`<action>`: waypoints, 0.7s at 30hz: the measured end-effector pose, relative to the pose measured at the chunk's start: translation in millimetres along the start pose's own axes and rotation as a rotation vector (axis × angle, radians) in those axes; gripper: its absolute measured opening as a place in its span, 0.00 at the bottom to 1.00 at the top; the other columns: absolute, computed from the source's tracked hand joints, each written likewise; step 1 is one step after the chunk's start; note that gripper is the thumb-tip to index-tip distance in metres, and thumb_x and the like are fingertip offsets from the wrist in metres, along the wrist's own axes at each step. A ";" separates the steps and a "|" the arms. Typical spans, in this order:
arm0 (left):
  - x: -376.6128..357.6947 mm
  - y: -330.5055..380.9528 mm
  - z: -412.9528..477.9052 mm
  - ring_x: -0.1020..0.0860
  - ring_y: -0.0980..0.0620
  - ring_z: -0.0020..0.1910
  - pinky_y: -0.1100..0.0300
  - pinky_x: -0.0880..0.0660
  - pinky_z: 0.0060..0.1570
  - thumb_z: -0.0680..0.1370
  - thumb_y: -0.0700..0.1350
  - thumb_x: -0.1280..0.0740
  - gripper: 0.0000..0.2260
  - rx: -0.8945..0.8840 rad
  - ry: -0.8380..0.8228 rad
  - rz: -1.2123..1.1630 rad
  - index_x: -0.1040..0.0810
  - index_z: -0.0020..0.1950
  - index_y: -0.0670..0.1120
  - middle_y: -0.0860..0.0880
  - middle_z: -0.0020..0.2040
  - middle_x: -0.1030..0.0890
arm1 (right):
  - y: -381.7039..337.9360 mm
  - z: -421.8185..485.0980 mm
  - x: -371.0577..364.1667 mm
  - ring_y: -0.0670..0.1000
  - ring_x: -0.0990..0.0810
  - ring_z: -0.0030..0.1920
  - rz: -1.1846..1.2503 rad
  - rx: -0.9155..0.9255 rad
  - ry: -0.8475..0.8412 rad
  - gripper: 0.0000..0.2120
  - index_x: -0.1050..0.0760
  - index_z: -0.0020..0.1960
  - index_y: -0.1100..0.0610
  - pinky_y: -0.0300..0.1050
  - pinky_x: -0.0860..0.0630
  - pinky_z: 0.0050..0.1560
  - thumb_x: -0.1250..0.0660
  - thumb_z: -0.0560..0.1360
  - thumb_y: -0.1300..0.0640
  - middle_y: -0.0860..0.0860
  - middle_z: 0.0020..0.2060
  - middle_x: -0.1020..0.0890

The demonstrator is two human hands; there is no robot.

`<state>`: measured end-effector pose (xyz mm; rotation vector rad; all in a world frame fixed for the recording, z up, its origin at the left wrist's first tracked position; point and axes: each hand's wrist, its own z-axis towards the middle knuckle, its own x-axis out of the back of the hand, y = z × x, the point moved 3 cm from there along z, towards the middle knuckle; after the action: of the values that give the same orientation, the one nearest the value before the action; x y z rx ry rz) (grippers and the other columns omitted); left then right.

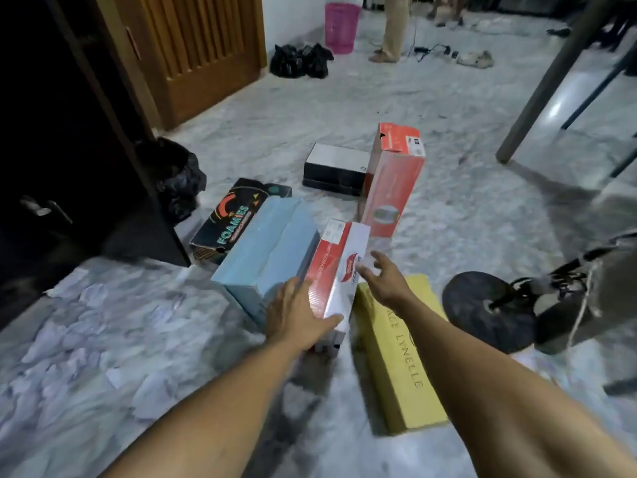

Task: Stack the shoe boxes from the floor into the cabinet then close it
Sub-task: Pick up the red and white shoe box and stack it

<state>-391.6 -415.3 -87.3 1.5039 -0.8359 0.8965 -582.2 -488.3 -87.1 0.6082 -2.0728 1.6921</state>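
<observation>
Starting a pickup at frame centre: pressing left hand [295, 316], fingers straight, on the red-and-white cardboard shoe box [336, 270] beside a pale blue cardboard box [267, 244]; hovering right hand [383, 279], fingers splayed, empty. Next, probably: clamp both sides, lift toward dark wooden cabinet [86, 139], left edge.

Middle: red-and-white cardboard shoe box [336, 270], between pale blue cardboard box [265, 250] on its left and yellow cardboard box [400, 357] on its right.
Behind: upright red cardboard box [393, 181], with black rectangular box [334, 167] at its left.

pale blue box [267, 243], yellow box [400, 357], pink basket [341, 27]
</observation>
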 end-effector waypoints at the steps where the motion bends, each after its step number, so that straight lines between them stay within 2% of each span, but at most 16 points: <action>1: -10.7 -0.3 3.0 0.31 0.46 0.67 0.50 0.29 0.60 0.63 0.71 0.27 0.40 0.022 -0.010 -0.018 0.32 0.70 0.55 0.51 0.67 0.29 | 6.5 6.1 -6.9 0.57 0.31 0.72 0.024 0.001 -0.005 0.32 0.40 0.78 0.58 0.50 0.31 0.66 0.34 0.80 0.47 0.57 0.74 0.31; 3: -29.8 -2.4 6.6 0.33 0.46 0.70 0.48 0.29 0.64 0.61 0.72 0.27 0.45 0.056 -0.033 -0.075 0.34 0.73 0.55 0.50 0.71 0.31 | 15.3 17.5 -18.3 0.56 0.32 0.73 0.057 0.010 -0.013 0.31 0.41 0.79 0.57 0.45 0.31 0.66 0.34 0.81 0.50 0.56 0.75 0.32; 5: -42.7 -7.4 7.5 0.34 0.46 0.71 0.46 0.29 0.66 0.59 0.73 0.27 0.48 0.081 -0.050 -0.119 0.36 0.74 0.55 0.50 0.72 0.32 | 17.6 26.7 -25.6 0.55 0.31 0.72 0.068 0.017 -0.042 0.31 0.43 0.80 0.57 0.35 0.31 0.58 0.34 0.81 0.55 0.55 0.74 0.31; 6: -45.8 -9.2 8.2 0.34 0.46 0.70 0.46 0.29 0.66 0.58 0.74 0.27 0.49 0.086 -0.044 -0.123 0.37 0.74 0.55 0.50 0.71 0.32 | 17.7 31.2 -27.7 0.54 0.30 0.71 0.057 0.023 -0.053 0.31 0.42 0.80 0.57 0.32 0.32 0.56 0.34 0.81 0.56 0.55 0.73 0.30; 8: -46.0 -10.1 8.6 0.33 0.46 0.68 0.45 0.28 0.65 0.56 0.76 0.28 0.51 0.081 -0.006 -0.086 0.36 0.72 0.53 0.50 0.68 0.31 | 18.3 38.1 -30.9 0.53 0.26 0.69 0.009 0.021 -0.053 0.31 0.39 0.79 0.58 0.34 0.32 0.56 0.31 0.79 0.57 0.53 0.71 0.26; 11: -45.1 -10.0 5.1 0.35 0.46 0.68 0.48 0.29 0.65 0.59 0.74 0.26 0.49 0.059 0.020 -0.043 0.36 0.72 0.51 0.48 0.68 0.32 | 17.9 33.6 -35.2 0.53 0.22 0.64 -0.046 0.006 -0.018 0.28 0.32 0.75 0.59 0.36 0.31 0.54 0.30 0.78 0.55 0.52 0.67 0.22; 15: -38.6 -30.0 -13.7 0.34 0.45 0.68 0.49 0.28 0.62 0.60 0.70 0.26 0.49 0.047 -0.041 -0.018 0.39 0.73 0.50 0.47 0.69 0.34 | 12.6 6.9 -44.1 0.53 0.18 0.54 -0.086 0.031 -0.018 0.23 0.22 0.67 0.59 0.40 0.27 0.49 0.25 0.74 0.54 0.54 0.56 0.17; 18: -25.8 -58.2 -40.7 0.34 0.43 0.69 0.48 0.29 0.64 0.58 0.69 0.26 0.51 0.026 -0.110 0.003 0.41 0.75 0.49 0.47 0.71 0.36 | 9.0 -28.7 -54.6 0.52 0.19 0.46 -0.132 0.048 -0.052 0.21 0.19 0.62 0.59 0.41 0.29 0.44 0.23 0.72 0.52 0.52 0.49 0.19; 19: -20.9 -68.7 -51.4 0.34 0.44 0.69 0.48 0.29 0.64 0.58 0.68 0.26 0.52 0.021 -0.127 0.016 0.41 0.76 0.50 0.48 0.72 0.37 | 8.6 -42.8 -58.9 0.52 0.19 0.47 -0.147 0.057 -0.071 0.22 0.19 0.62 0.59 0.41 0.28 0.45 0.23 0.72 0.51 0.52 0.51 0.19; 21: -10.5 -90.4 -71.8 0.33 0.44 0.68 0.47 0.29 0.64 0.57 0.68 0.27 0.52 0.000 -0.149 0.040 0.41 0.76 0.51 0.49 0.72 0.37 | 9.6 -69.2 -69.2 0.52 0.20 0.53 -0.204 0.105 -0.090 0.28 0.21 0.65 0.59 0.41 0.26 0.53 0.24 0.71 0.45 0.52 0.56 0.21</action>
<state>-322.5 -333.9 -132.4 1.5734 -0.9775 0.8208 -528.2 -413.0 -120.1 0.9125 -1.9155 1.6907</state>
